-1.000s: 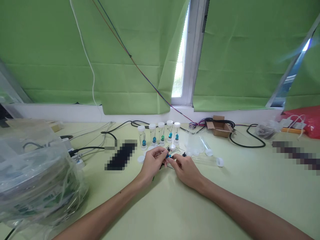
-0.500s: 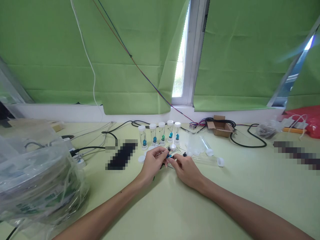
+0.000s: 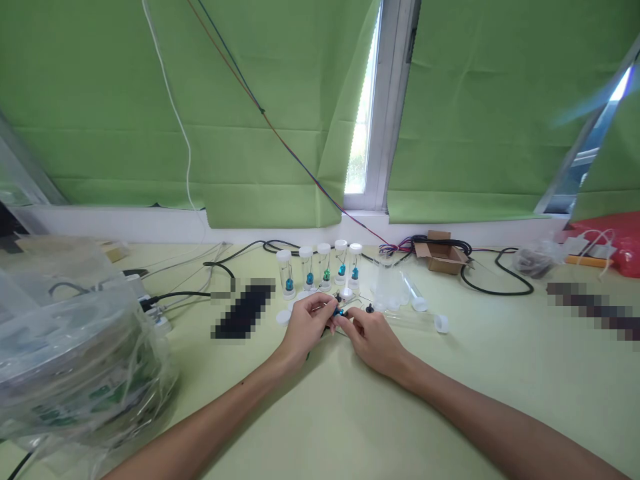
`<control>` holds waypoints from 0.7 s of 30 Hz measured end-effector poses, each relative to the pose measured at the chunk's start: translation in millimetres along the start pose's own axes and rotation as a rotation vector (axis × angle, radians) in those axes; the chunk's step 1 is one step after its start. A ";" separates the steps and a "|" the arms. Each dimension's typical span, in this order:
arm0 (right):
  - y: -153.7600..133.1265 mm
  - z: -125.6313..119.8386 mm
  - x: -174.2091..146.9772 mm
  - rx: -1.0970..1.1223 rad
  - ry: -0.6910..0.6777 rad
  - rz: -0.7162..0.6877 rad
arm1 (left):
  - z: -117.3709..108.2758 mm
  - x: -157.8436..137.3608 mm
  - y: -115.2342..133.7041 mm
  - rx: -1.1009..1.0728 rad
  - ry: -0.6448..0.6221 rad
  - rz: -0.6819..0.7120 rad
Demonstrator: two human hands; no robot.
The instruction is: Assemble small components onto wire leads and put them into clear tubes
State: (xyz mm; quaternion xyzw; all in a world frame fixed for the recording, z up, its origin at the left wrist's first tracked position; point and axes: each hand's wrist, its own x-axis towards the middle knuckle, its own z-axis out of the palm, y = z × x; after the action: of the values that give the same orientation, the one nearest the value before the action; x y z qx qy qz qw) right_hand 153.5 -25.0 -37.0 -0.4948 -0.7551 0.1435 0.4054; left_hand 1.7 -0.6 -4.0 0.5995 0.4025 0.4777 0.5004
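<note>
Between the fingertips of my left hand (image 3: 309, 325) and my right hand (image 3: 371, 337) is a small blue and black part (image 3: 340, 312); its kind is too small to make out. Both hands pinch it low over the table, thumbs against fingers. Just beyond them, a small black piece (image 3: 369, 308) sits by my right knuckles, and thin metal wires lie about. Behind stand several clear tubes with white caps, among them a left-hand tube (image 3: 285, 272) and a right-hand tube (image 3: 355, 265), each with a blue or green item inside.
Clear tubes, one with a white cap (image 3: 441, 324), lie to the right. Farther back are a small cardboard box (image 3: 440, 257) and black cables (image 3: 505, 292). A bagged reel-like bundle (image 3: 85, 373) fills the left side of the table. A white cap (image 3: 283, 317) lies beside my left hand.
Both hands stay in nearly the same place, still pinching the small part. The blue of the part shows at a slightly different angle.
</note>
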 end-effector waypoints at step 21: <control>1.0 1.1 0.3 0.004 0.003 -0.009 | -1.3 -0.2 -1.5 0.008 -0.016 -0.001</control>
State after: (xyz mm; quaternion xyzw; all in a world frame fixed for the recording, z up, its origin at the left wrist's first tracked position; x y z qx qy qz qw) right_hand 153.2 -24.0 -38.2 -0.4907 -0.7566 0.1425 0.4080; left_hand 0.4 -0.3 -5.4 0.6050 0.4007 0.4711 0.5015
